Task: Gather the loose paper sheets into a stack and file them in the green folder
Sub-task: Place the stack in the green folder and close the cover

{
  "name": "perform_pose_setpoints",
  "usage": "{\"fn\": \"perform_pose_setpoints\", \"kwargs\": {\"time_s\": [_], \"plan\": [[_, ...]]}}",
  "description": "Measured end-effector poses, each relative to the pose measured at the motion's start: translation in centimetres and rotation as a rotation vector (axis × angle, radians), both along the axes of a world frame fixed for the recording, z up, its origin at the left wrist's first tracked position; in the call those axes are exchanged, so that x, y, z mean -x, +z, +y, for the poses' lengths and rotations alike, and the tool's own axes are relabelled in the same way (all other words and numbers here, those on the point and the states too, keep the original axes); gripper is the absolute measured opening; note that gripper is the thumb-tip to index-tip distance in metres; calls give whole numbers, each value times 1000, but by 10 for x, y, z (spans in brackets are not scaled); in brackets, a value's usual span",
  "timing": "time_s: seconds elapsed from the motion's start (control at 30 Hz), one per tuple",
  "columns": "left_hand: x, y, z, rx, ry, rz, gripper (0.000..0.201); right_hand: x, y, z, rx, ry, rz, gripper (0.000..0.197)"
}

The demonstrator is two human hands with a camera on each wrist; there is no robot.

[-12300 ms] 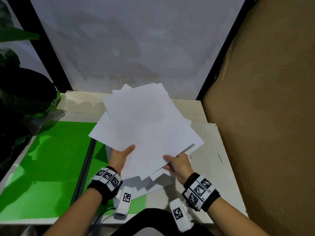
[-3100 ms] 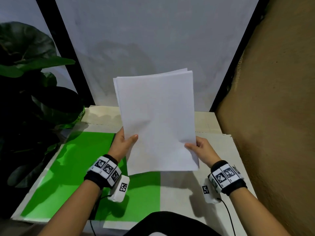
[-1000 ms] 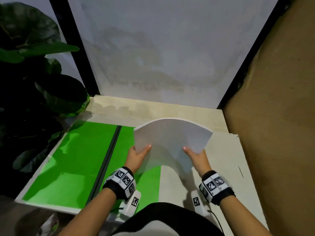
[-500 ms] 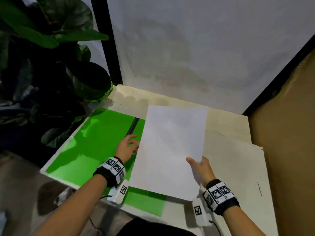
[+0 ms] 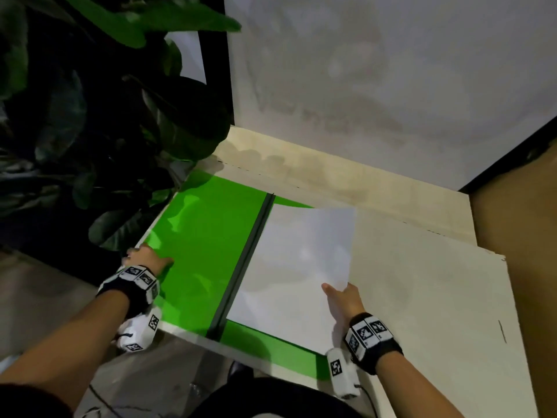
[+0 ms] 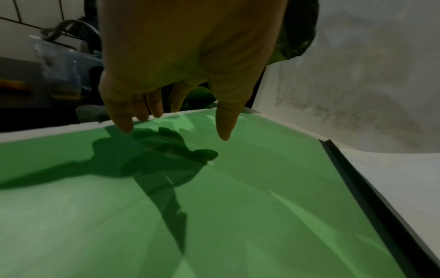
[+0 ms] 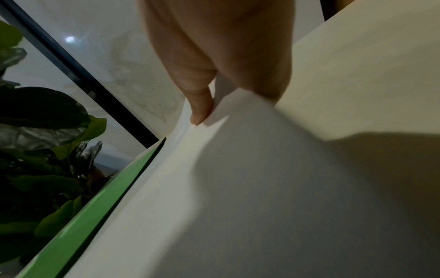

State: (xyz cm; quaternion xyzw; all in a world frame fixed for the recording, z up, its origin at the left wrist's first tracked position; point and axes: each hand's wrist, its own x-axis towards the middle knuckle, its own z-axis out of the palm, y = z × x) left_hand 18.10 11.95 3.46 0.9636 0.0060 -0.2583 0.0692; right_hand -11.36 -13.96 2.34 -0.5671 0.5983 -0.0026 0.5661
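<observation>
The green folder (image 5: 205,251) lies open on the table, its dark spine (image 5: 247,260) running front to back. The white paper stack (image 5: 295,273) lies on the folder's right half, against the spine. My right hand (image 5: 340,300) pinches the stack's right edge near its front corner, thumb on top (image 7: 200,112), with the paper (image 7: 238,188) curving slightly upward there. My left hand (image 5: 144,260) is at the outer left edge of the left flap (image 6: 214,206). Its fingers (image 6: 123,124) are straight over the edge and its thumb is over the green, holding nothing.
A large leafy plant (image 5: 90,116) crowds the table's left side, close to my left hand. A white wall panel (image 5: 361,86) stands behind and a brown wall (image 5: 527,267) on the right. Bare pale tabletop (image 5: 422,297) lies right of the folder.
The stack, held bent in both hands a second ago, has come down onto the folder's right half. My left hand let go and moved left to the left flap's outer edge.
</observation>
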Motion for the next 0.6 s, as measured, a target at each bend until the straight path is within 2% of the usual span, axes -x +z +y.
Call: {"fn": "perform_pose_setpoints", "kwargs": {"time_s": [0.13, 0.3, 0.33, 0.4, 0.43, 0.57, 0.6], "plan": [[-15, -8, 6, 0, 8, 64, 77, -3, -3, -7, 29, 43, 69, 61], [-28, -10, -4, -2, -3, 73, 77, -10, -4, -6, 12, 176, 183, 74], [-29, -10, -7, -7, 32, 56, 82, -11, -6, -5, 9, 207, 202, 67], [-28, -9, -10, -42, 83, 34, 92, -11, -11, -3, 41, 231, 233, 38], [-29, -9, -10, -67, 88, 26, 96, -11, -15, -2, 47, 209, 239, 34], [-39, -12, -1, -105, 64, 23, 98, -6, -20, 8, 110, 144, 263, 42], [-41, -12, 1, -112, 53, 27, 98, -6, -17, 12, 136, 128, 282, 51]]}}
